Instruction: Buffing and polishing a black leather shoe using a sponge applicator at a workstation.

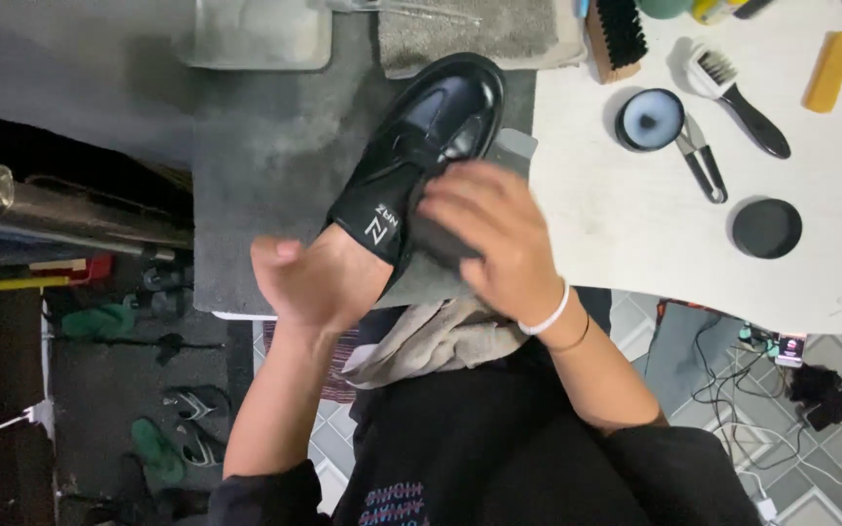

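Observation:
A glossy black shoe (440, 117) lies on a dark grey mat (265, 166), toe pointing away from me. My left hand (316, 278) is pushed into the shoe's opening and holds it from inside at the heel. My right hand (489, 234) presses a dark pad or cloth (438, 237) against the shoe's side near the tongue. A white band and a thin dark bracelet circle my right wrist.
On the white table (635, 234) to the right lie an open polish tin (650, 119), its black lid (766, 228), small pliers (702, 161), a black-handled brush (738, 93), a wooden brush (618, 37) and a yellow block (830, 70). A beige cloth (440, 341) lies on my lap.

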